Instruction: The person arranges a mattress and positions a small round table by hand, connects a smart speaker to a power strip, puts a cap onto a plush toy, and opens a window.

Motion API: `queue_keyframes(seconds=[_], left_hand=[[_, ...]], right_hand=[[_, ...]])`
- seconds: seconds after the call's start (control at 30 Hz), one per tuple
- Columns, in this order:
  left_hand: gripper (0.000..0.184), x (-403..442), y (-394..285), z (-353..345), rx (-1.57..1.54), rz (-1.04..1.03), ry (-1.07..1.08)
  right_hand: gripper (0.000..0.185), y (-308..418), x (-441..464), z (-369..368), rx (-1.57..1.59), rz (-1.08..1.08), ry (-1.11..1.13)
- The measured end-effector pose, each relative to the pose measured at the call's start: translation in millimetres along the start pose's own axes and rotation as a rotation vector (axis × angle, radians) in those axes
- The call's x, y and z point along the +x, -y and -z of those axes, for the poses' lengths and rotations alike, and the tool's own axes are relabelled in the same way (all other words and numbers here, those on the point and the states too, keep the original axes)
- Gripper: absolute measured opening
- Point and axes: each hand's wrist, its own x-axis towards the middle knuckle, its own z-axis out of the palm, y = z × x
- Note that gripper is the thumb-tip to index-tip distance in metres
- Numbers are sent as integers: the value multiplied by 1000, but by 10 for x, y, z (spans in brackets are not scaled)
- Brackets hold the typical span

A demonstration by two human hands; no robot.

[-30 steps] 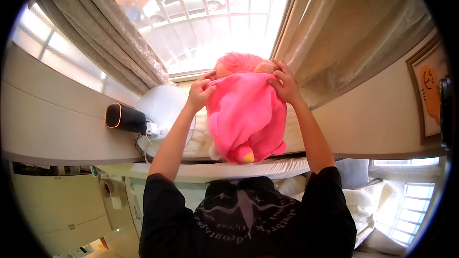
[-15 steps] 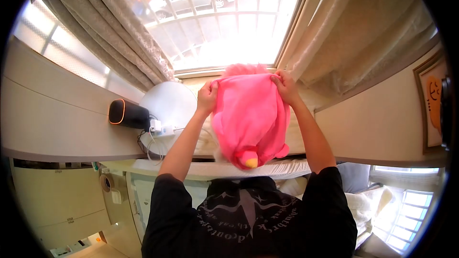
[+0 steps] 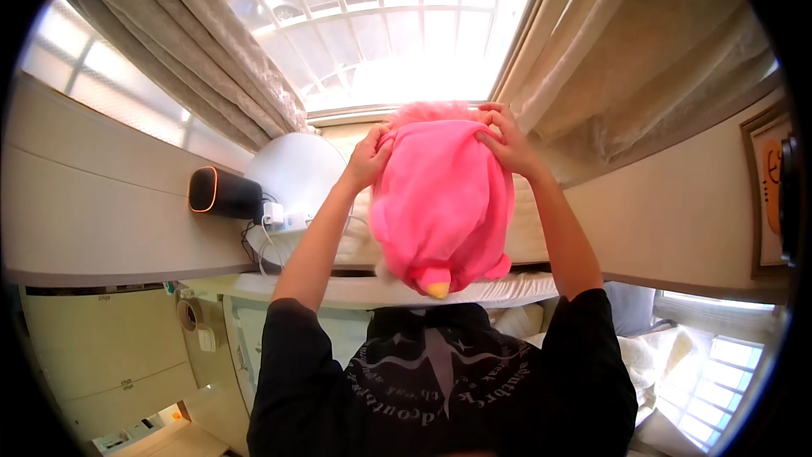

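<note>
Both hands hold a soft pink plush item (image 3: pixel 444 195) in front of my chest; I cannot tell whether it is a garment or a toy. Shaggy pink fur (image 3: pixel 431 110) shows along its far edge, and a small yellow-tipped nub (image 3: pixel 437 289) sticks out at the end nearest me. My left hand (image 3: pixel 372 154) is closed on its far left edge. At the far right edge, the thumb of my right hand (image 3: pixel 505 140) presses on the cloth while the fingers curl over the fur. The underside of the item is hidden.
A round white table (image 3: pixel 292 165) stands to the left, with a black speaker (image 3: pixel 227 193), a white power strip (image 3: pixel 294 221) and cables. Ahead is a barred window (image 3: pixel 381 42) between a left curtain (image 3: pixel 178 42) and a right curtain (image 3: pixel 647 68). A padded cream surface (image 3: pixel 529 224) lies beneath the item.
My hands have shifted slightly up and inward along the far edge, and the right fingers now reach over the fur. The pink item has risen a little in view.
</note>
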Motion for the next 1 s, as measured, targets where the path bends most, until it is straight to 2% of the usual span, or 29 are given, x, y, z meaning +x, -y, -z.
queue_keyframes(seconds=[0.03, 0.07, 0.13, 0.17, 0.23, 0.33, 0.37, 0.43, 0.47, 0.53, 0.57, 0.63, 0.67, 0.73, 0.83, 0.9, 1.0], left_hand=[[21, 13, -56, -13, -108, 116, 76], [23, 8, -118, -61, -85, 84, 62], [23, 11, -67, -86, -28, 139, 77], [23, 16, -44, -98, 1, 165, 83], [24, 0, 2, -134, 35, 221, -17], [24, 1, 396, -256, -87, 254, -141], [24, 6, 522, -287, -155, 255, -179], [24, -20, 544, -301, -397, 494, -136], [24, -28, 553, -313, -519, 613, -113], [30, -15, 437, -314, -493, 677, 34], [33, -3, 364, -322, -479, 709, 111], [30, 41, 805, -410, -561, 767, 57], [30, 74, 973, -447, -600, 795, 31], [31, 137, 667, -402, -304, 723, -34], [38, 175, 524, -347, 135, 595, -78], [42, 164, 415, -328, 331, 577, -73], [45, 170, 607, -315, 340, 564, -123]], right_hand=[[27, 113, 57, 13, -15, -18, 20], [27, 227, 115, 26, -30, -35, 40], [26, 454, 131, 77, 11, -316, 179], [26, 445, 127, 65, -41, -342, 154], [27, 407, 140, 29, -145, -392, 105], [27, 363, 170, 7, -37, -493, 75], [27, 227, 149, -17, 148, -577, 111], [26, -209, 36, -81, 522, -735, 179], [26, -291, 7, -98, 576, -804, 184], [25, -383, -60, -110, 682, -946, 191], [26, -432, -75, -82, 614, -989, 188], [29, -504, -84, -15, 474, -1073, 183], [30, -439, -80, 33, 380, -1019, 181], [32, -164, 5, 197, 194, -908, 180], [34, -36, -109, 338, 239, -927, 156], [35, -48, -300, 365, 414, -993, 117], [35, -128, -717, 374, 668, -1022, 76]])
